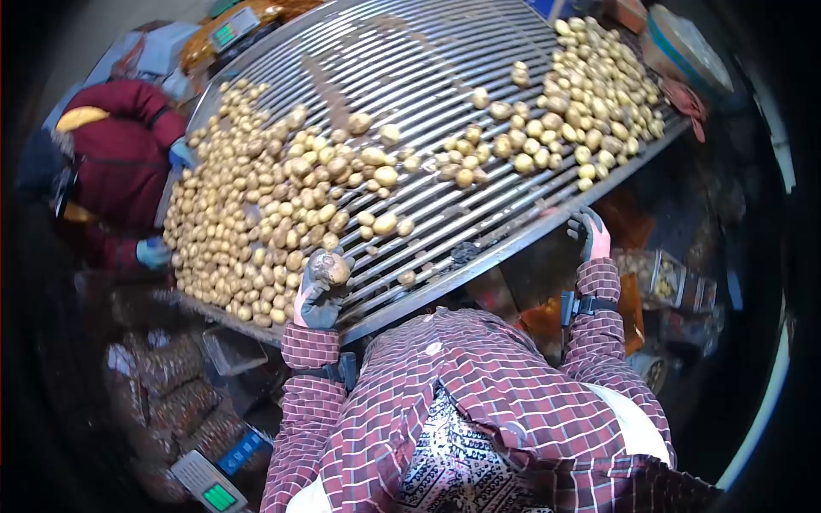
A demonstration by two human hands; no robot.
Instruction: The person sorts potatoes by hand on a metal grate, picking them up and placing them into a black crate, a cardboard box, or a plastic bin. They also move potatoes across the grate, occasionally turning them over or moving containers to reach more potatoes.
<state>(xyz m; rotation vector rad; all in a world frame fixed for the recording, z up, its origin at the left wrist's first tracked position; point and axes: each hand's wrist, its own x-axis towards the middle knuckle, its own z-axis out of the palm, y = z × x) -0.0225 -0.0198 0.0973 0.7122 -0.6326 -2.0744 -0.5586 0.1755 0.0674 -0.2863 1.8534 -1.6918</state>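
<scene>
My left hand (pixel 318 301), in a grey and pink glove, is closed around a large brownish potato (pixel 330 268) at the near edge of the slatted metal table (pixel 479 218). A big heap of potatoes (pixel 244 222) lies just beyond and to the left of it. Gloved the same way, my right hand (pixel 590 234) is beside the table's front rim, its fingers bent and slightly apart, with nothing visible in them. Beyond this hand, a second pile of potatoes (pixel 599 103) covers the table's right end.
At the left side, a co-worker (pixel 120 171) in a dark red jacket and blue gloves stands against the table. Full net bags (pixel 184 398) and a scale with a green display (pixel 209 483) are at lower left. Another scale (pixel 235 30) sits at far left; crates (pixel 667 278) stand at right.
</scene>
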